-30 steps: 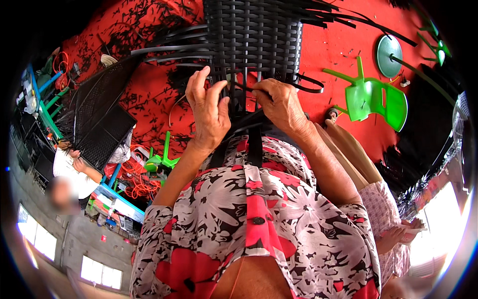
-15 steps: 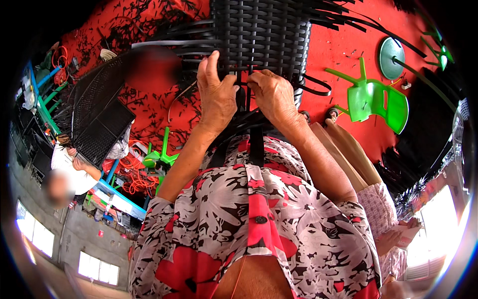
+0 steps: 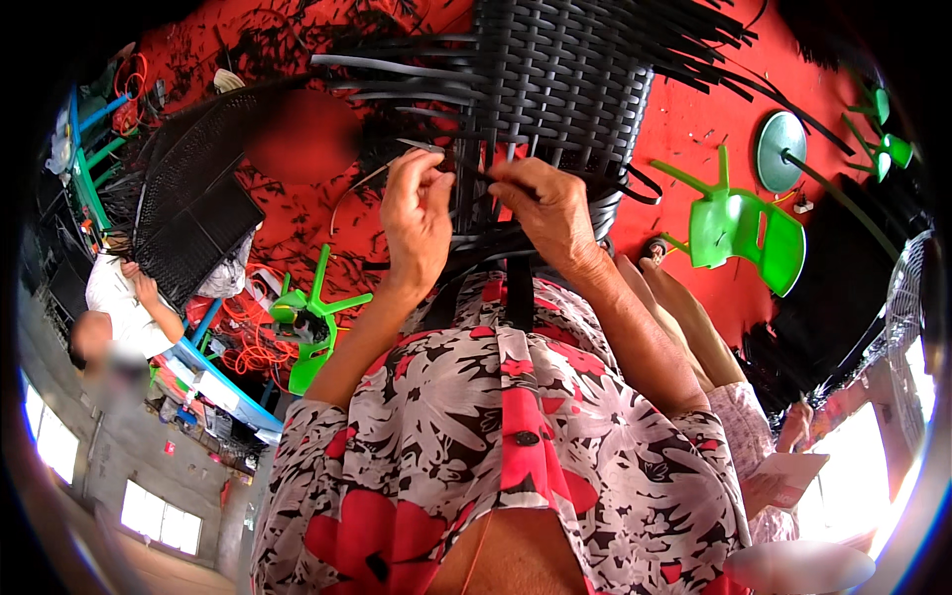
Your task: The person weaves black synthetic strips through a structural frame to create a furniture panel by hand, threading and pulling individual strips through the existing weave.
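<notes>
Black woven basket is held up by two hands over a red floor.

Thin black strips at the basket's lower edge are pinched by the left hand and the right hand, both closed tight. A green plastic stool is seen lying to the right, well apart. Another woven panel is held by a person on the left.

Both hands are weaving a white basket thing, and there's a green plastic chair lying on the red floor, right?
Not quite: the head view shows the woven piece is black, not white. The left hand and right hand do work its strips, and a green plastic chair does lie on the red floor.
</notes>
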`<action>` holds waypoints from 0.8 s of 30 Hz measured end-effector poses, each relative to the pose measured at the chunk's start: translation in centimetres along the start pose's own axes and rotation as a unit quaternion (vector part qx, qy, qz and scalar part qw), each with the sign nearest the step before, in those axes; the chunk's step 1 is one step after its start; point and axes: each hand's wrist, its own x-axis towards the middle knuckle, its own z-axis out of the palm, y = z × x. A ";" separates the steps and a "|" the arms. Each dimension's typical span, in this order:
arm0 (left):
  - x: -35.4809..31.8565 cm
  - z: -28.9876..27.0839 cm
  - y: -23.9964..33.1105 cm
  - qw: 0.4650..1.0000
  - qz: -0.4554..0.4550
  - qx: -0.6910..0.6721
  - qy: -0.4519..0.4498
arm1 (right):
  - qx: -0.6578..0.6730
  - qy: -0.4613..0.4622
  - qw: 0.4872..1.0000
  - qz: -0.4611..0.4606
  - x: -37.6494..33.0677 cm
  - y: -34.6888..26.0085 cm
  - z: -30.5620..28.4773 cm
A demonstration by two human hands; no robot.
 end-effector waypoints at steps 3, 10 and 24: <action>1.0 2.1 -0.8 0.991 0.036 0.126 -0.026 | 0.021 0.047 0.991 0.123 0.5 -0.7 -0.8; 1.6 3.6 -1.6 0.976 0.094 0.193 -0.028 | -0.059 0.060 0.989 0.122 0.4 -1.2 -1.4; 1.9 4.1 -2.1 0.952 -0.268 -0.146 -0.023 | -0.120 0.018 0.991 0.054 2.3 1.0 -0.1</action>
